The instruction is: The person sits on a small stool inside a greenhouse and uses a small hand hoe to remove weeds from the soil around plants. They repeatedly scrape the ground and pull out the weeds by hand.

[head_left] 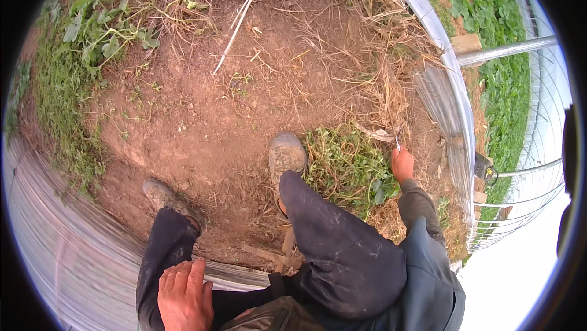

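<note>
My right hand (402, 164) reaches out to the right and is closed around a small metal tool (398, 144), whose kind is not clear. The tool's tip touches or nearly touches dry straw (390, 106) near a pale, withered strip (378, 135). Beside that hand lies a heap of green weeds (348, 161), next to my boot (288, 154). My left hand (185, 292) rests over my left thigh at the bottom, back up, fingers lying together, with nothing visible in it. Its palm is hidden.
Plastic sheeting (451, 115) curves along the right; metal poles (509, 51) and leafy crops (504, 83) stand beyond. More sheeting (69, 248) covers the lower left. Vines (110, 42) grow at upper left. Long dry stalks (240, 21) and crossed wooden slats (275, 257) lie on bare soil.
</note>
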